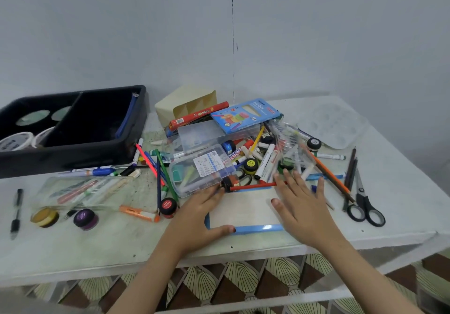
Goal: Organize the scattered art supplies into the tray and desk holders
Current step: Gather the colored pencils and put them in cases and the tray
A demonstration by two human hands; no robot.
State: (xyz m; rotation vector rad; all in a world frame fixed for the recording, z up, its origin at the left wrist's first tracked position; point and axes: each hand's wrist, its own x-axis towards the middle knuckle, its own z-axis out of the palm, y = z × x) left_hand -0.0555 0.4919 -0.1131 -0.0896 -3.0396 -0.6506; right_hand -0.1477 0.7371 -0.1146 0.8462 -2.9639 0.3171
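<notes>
1. Fingers point(211, 194) of the left hand point(194, 214) lie straight and released across the left edge of a blue-framed board point(243, 206). The thumb rests on the board's near rim, and they grasp nothing.
2. The right hand point(304, 209) is spread flat over the board's right side, fingers point(298, 179) splayed and released — slightly blurred.
3. A red pencil point(253, 187) lies along the board's far edge, with a clear plastic case point(202, 172) at its far left corner. A heap of markers point(265, 158), pencils and small pots is piled just beyond.
4. Right of the board, black-handled scissors point(365, 206) lie on the surface point(117, 238). Left of the board sit a red paint pot point(168, 206), an orange highlighter point(138, 214), a purple pot point(86, 218) and a yellow pot point(45, 216).
5. Far left of the board and further back stands the black tray point(73, 158), with white tubs in its left compartment. The cream desk holder point(187, 104) lies on its side beyond the heap — well behind the board.
</notes>
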